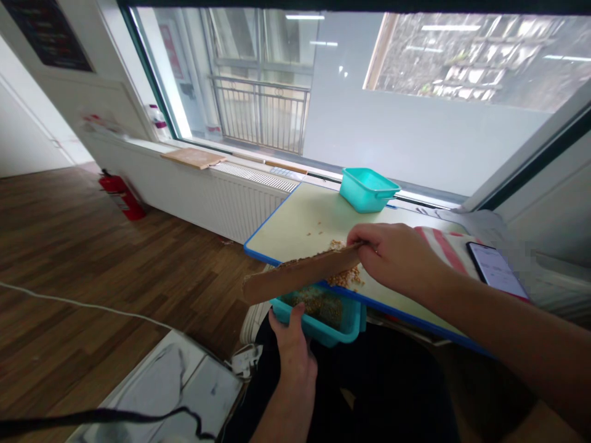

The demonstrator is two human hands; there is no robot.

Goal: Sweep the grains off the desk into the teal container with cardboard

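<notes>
Your right hand (388,255) covers one end of the long, flat, brown strip (300,275), and that strip blocks part of the heap of small orange-yellow kernels (344,278) and the far rim of the rectangular turquoise plastic box (330,337). You cannot tell exactly what the speckled contents inside the box are. Some fingers of your left hand (293,347) are out of sight, and the bottom edge cuts off its forearm. Writing on the black-edged phone (496,271) is too small to read. The top edge crops the dark rectangular wall board (48,31), its markings blurred.
</notes>
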